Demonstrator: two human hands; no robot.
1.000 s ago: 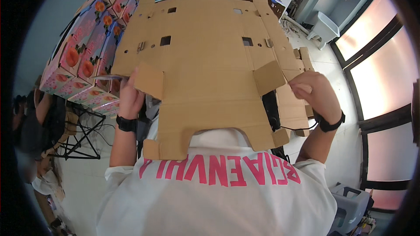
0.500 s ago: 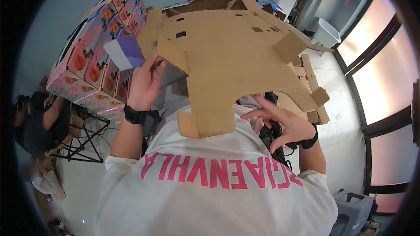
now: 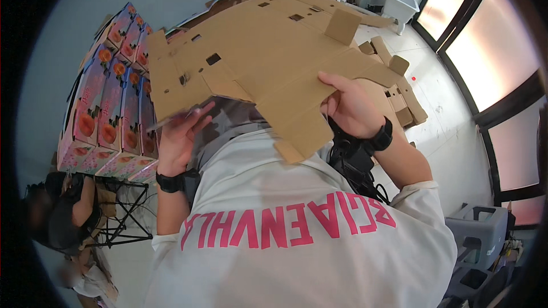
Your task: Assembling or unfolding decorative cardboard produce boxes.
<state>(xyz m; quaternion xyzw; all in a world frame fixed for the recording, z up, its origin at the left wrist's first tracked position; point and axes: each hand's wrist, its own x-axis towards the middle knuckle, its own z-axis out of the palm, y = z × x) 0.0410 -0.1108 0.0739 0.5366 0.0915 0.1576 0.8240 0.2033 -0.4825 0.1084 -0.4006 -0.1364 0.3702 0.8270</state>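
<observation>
Both hands have turned the flat cardboard box blank [image 3: 274, 57]: right hand [image 3: 351, 108] clamps its near flap, left hand [image 3: 180, 134] now open beneath.

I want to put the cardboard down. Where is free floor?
Bare floor lies right of the right hand, between the flat cardboard pieces and the window. Left is crowded: printed boxes stacked beside the left hand.

I am counting one flat cardboard blank [image 3: 274, 57] in front of me, two hands: left hand [image 3: 180, 137] and right hand [image 3: 351, 108], two black wristbands [image 3: 171, 182], and one stack of printed fruit boxes [image 3: 105, 108], too many to number.
</observation>
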